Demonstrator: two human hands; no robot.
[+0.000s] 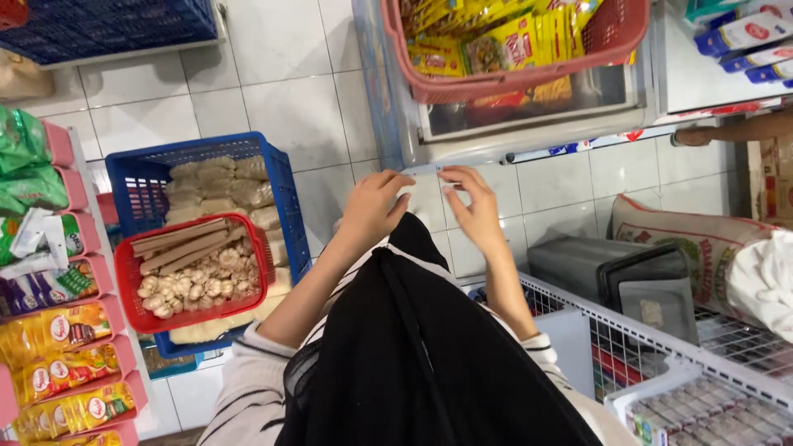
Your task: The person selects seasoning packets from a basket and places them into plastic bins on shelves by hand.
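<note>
1. Looking down the middle of the frame, you see your left hand [373,208] and your right hand [475,208] raised side by side, both pinching a small clear strip [428,169] stretched between their fingertips; it is too thin to tell what it is made of.
2. Your left thumb and fingers are closed on the strip's left end, and your right fingers are closed on its right end, with the rest of that hand hanging loose below.
3. The strip sits just below the front edge of a glass-topped freezer chest [529,124] at the upper centre.
4. Resting on that chest is a pink plastic basket [496,83] packed with flat yellow packets [496,41] bearing red labels.
5. At the upper right, white tubes with blue and red markings [747,41] lie in a row.
6. At centre left, a blue plastic crate [285,194] stands on the white tiled floor [289,91]; it holds pale bagged goods and a red plastic basket [132,297] of small whitish bulbs and brown sticks.
7. Along the left edge, pink shelf trays [95,285] carry green packets above and yellow sachets [70,367] with round red labels below.
8. At the right, a printed sack [686,244] lies above a white wire rack [661,351], beside a dark grey box [595,264].
</note>
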